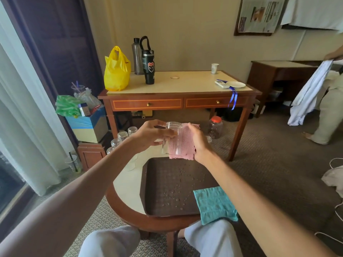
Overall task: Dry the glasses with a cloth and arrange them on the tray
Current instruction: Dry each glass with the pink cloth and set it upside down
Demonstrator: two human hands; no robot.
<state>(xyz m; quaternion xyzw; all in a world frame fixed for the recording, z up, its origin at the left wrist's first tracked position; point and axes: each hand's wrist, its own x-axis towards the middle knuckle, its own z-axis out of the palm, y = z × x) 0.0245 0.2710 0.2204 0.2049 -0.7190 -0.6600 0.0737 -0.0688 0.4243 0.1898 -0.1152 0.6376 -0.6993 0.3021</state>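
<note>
Drying step. Left hand [151, 133] grips the glass [171, 139] above the tray [148, 191], steadying it; right hand [197, 140] fingers [191, 127] clasp the pink cloth [183, 143] against its wall. Undried glasses [122, 135] wait on the desk [126, 186] beyond.

Tray [144, 191] on table [126, 188], folded cloth [213, 204] over its near-right corner, glasses [122, 135] behind-left.

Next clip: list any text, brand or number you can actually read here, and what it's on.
No text can be read in this frame.
Newspaper sheet: print too small and blurred.
Black tumbler: red heart graphic with eyes; white lettering above it unreadable.
Paper cup: markings blurred.
Small box: label unreadable.
</note>
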